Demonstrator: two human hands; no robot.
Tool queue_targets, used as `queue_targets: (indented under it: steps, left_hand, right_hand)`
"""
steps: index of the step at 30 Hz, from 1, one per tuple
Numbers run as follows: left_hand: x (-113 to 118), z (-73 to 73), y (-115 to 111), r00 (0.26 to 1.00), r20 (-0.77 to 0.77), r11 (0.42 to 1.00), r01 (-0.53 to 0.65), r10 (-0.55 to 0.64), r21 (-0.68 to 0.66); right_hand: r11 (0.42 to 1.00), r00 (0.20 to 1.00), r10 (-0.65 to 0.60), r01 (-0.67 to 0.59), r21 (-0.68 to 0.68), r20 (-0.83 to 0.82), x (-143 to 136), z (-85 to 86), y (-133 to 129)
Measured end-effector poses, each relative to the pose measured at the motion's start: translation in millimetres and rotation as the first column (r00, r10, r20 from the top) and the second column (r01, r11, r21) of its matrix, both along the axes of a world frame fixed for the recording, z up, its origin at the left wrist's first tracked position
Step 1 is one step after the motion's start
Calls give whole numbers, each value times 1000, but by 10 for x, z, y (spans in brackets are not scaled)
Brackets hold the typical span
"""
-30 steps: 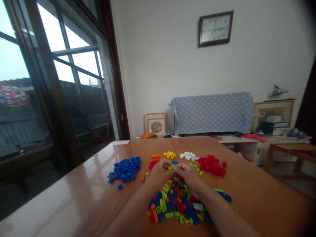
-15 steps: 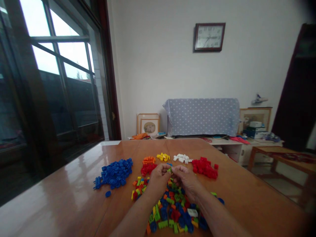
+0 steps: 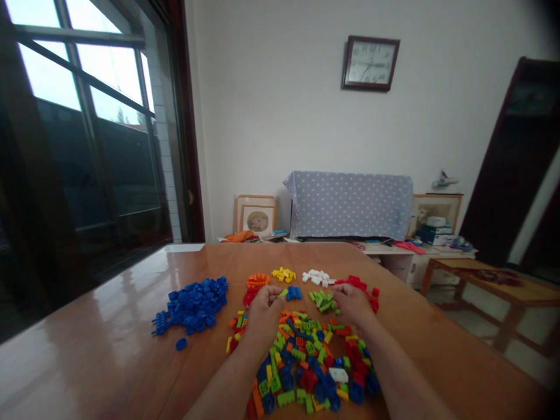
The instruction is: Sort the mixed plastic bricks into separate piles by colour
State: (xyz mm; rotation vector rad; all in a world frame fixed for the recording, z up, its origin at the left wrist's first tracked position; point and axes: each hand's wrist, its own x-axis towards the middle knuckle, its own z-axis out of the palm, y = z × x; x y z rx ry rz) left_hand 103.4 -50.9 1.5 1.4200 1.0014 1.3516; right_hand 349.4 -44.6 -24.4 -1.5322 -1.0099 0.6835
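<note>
My left hand [image 3: 265, 308] pinches a small green toy brick [image 3: 284, 293] between thumb and fingertips, just left of a few blue bricks [image 3: 294, 293]. At the right edge of a small heap of green bricks [image 3: 322, 301] is my right hand [image 3: 355, 303], its fingers curled together. Whatever those fingers may hold is hidden. Below both hands spreads a mixed pile of bricks [image 3: 310, 345] in green, blue, red, orange and yellow. Red bricks [image 3: 250, 296] lie partly behind my left hand, and another red heap [image 3: 359, 283] is partly covered by my right.
A large blue heap [image 3: 196, 304] lies on the left of the wooden table [image 3: 109, 350], with a round blue piece [image 3: 181, 344] before it. Orange [image 3: 258, 280], yellow [image 3: 284, 274] and white bricks [image 3: 318, 277] form small heaps towards the back. A low wooden stand [image 3: 476, 280] is at right.
My hands were together over the mixed pile and have moved apart, left and right. The green brick is now in my left hand, and the green heap between them has come into view.
</note>
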Motion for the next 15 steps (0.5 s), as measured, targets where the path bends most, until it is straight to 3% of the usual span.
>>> queue_targets:
  steps: [7,11,15]
  left_hand:
    - [29,-90,40,996,-80,1000,27,-27,7]
    - [29,-113,33,993,-106,998,56,-55,13]
    - [55,-123,-13,984,-115,990,138,-133,30]
  right_hand:
    - [997,1000,-10,8,-74,-23,-8,-162,81]
    - [998,998,44,-46,-33,-38,-49,-62,33]
    - [981,981,190,-191,-20,-44,-255,55,-79]
